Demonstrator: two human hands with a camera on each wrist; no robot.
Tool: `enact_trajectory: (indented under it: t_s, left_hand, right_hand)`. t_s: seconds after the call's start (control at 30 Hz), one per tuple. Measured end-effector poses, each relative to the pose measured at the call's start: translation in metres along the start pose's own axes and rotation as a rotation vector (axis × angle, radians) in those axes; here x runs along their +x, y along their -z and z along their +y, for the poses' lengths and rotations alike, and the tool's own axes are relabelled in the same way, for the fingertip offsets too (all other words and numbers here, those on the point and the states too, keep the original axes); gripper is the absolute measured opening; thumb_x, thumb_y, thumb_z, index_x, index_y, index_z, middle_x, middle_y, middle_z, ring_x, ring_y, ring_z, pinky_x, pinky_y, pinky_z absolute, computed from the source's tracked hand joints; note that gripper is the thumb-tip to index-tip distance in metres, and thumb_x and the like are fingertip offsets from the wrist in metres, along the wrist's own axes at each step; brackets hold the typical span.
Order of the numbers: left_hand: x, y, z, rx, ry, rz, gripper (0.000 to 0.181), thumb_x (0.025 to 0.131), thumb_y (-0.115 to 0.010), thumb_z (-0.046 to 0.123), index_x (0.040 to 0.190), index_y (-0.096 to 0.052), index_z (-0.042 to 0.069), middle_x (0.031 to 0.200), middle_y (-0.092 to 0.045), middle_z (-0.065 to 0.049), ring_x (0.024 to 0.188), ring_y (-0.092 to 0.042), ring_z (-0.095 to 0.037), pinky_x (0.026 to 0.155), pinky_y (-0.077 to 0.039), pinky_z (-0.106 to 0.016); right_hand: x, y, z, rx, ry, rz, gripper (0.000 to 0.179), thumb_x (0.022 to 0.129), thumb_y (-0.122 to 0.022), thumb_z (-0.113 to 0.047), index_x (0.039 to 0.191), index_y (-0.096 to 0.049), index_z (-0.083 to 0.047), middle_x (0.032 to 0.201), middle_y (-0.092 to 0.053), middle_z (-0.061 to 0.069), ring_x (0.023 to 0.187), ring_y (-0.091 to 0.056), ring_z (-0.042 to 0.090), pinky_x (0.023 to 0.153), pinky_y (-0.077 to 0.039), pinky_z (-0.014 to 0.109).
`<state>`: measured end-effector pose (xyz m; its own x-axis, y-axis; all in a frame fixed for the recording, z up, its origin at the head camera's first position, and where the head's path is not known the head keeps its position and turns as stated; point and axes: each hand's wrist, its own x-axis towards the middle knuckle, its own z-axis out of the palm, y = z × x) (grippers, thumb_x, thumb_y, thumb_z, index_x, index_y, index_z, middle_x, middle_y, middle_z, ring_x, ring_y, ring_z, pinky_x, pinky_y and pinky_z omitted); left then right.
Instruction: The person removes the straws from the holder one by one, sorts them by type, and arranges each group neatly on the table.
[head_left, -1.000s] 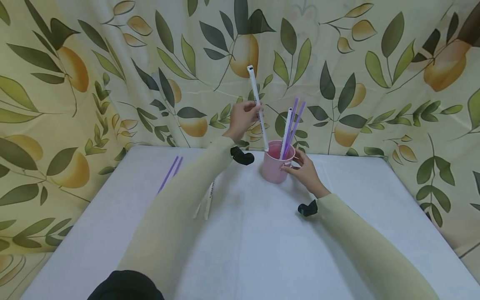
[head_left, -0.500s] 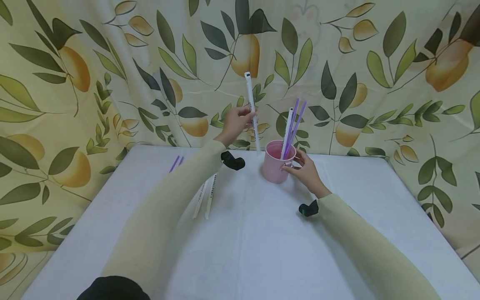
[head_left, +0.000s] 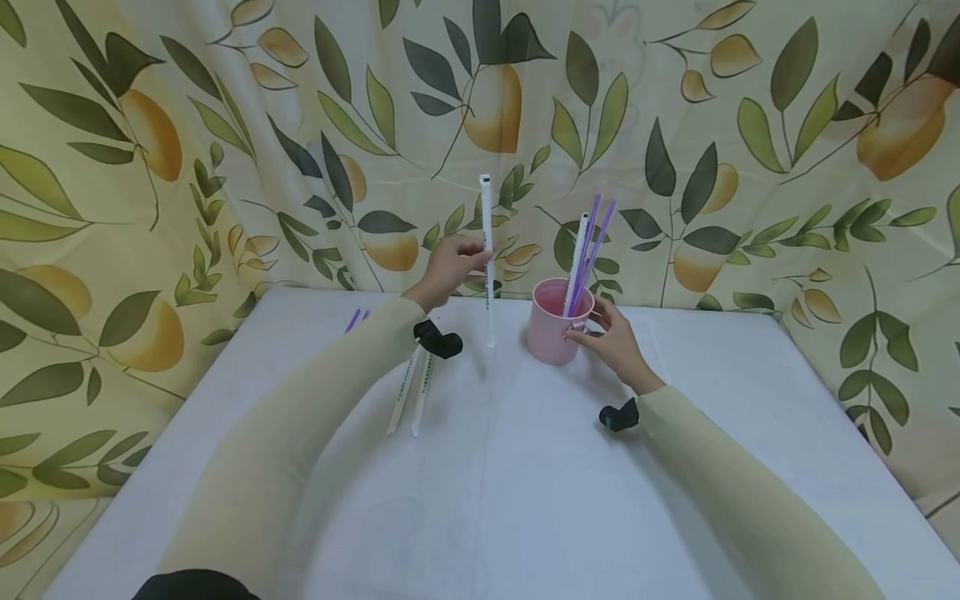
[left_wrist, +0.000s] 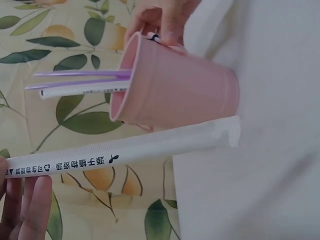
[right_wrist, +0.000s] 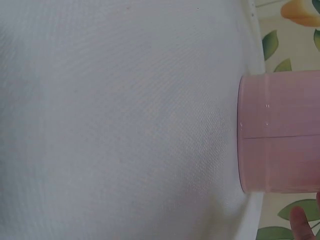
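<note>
Between thumb and fingers my left hand [head_left: 450,268] pinches a white paper-wrapped straw [head_left: 487,208], held upright to the left of the small pink bucket [head_left: 551,337]. In the left wrist view dark print runs along the straw's wrapper [left_wrist: 135,150], and its lower end overlaps the bucket's side [left_wrist: 190,87]. My right hand [head_left: 621,346] grips the bucket at its right side near the rim. Standing in the bucket are two purple straws [head_left: 600,233] and a white wrapped straw [head_left: 577,254]. The right wrist view shows the bucket's lower wall [right_wrist: 280,130] on the cloth.
Two wrapped straws [head_left: 423,400] lie on the white-covered table [head_left: 525,500] below my left wrist. Farther left, the ends of purple straws [head_left: 352,320] show beside my sleeve, which hides the rest. A curtain [head_left: 300,167] with leaves and fruit hangs behind the table.
My left hand has moved left and down with the wrapped straw, whose lower end was at the bucket's rim and is now apart from it. The right hand and bucket stay in place.
</note>
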<state>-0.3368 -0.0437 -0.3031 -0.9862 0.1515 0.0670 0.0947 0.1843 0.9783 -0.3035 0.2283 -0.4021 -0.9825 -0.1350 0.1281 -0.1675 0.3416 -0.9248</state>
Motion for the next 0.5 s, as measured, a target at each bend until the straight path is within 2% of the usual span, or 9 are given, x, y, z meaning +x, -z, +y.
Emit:
enact_trajectory:
  t_s: [0.13,0.3,0.5]
  left_hand:
    - [-0.006,0.007,-0.007,0.036,0.042,-0.015,0.030,0.092,-0.059,0.010,0.118,-0.061,-0.004,0.116,-0.063,-0.020,0.090,-0.064,-0.020,0.088,-0.055,-0.036]
    - [-0.012,0.017,-0.020,0.063,0.059,-0.022,0.029,0.092,-0.059,0.009,0.117,-0.061,-0.005,0.114,-0.063,-0.023,0.086,-0.065,-0.021,0.088,-0.055,-0.039]
    - [-0.016,0.031,-0.036,0.079,0.094,-0.020,0.029,0.092,-0.058,0.008,0.118,-0.060,-0.005,0.116,-0.062,-0.025,0.080,-0.063,-0.014,0.079,-0.058,-0.032]
  right_hand:
    - [-0.005,-0.002,-0.011,-0.020,-0.002,0.000,0.079,0.082,-0.071,-0.008,0.146,-0.024,-0.001,0.148,-0.034,0.022,0.136,-0.036,0.038,0.106,-0.040,0.051]
    - [-0.006,-0.002,-0.012,-0.022,0.001,0.000,0.078,0.083,-0.070,-0.008,0.146,-0.024,-0.001,0.149,-0.033,0.022,0.136,-0.035,0.038,0.106,-0.040,0.050]
    - [-0.005,-0.002,-0.009,-0.004,0.004,0.001,0.079,0.082,-0.071,-0.008,0.146,-0.025,-0.002,0.148,-0.034,0.021,0.136,-0.035,0.037,0.106,-0.039,0.050]
